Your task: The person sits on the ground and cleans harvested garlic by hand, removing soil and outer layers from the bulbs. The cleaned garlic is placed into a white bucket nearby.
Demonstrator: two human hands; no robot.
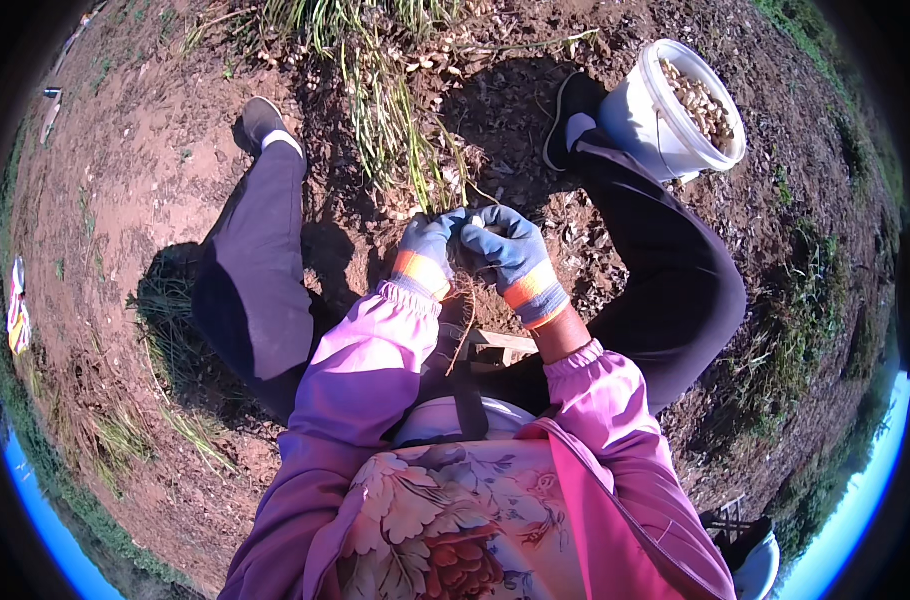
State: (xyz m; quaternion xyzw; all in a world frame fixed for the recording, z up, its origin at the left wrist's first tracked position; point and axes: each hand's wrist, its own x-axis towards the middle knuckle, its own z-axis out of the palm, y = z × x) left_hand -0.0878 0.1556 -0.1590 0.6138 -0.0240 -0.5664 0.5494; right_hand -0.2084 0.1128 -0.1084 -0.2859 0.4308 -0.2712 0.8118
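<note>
My left hand [426, 251], in a blue-coated work glove with an orange cuff band, closes around the base of a peanut plant [419, 184]. Its green stems extend away from me over the soil, and thin brown roots [466, 315] dangle between my wrists. Right beside it, almost touching, my right hand [516, 255] wears a matching glove. Its fingers are curled at the plant's root end, where a small pale piece, perhaps a pod, shows at the fingertips. The gloves hide most of what lies between the hands.
A white plastic bucket [635, 112] of peanuts [699, 105] stands beyond my right foot. More peanut plants [327, 26] with pods lie ahead. My bent legs flank the work, with a wooden piece [503, 341] between them. Cut greenery [173, 322] lies left; a colourful packet [18, 307] sits farther out.
</note>
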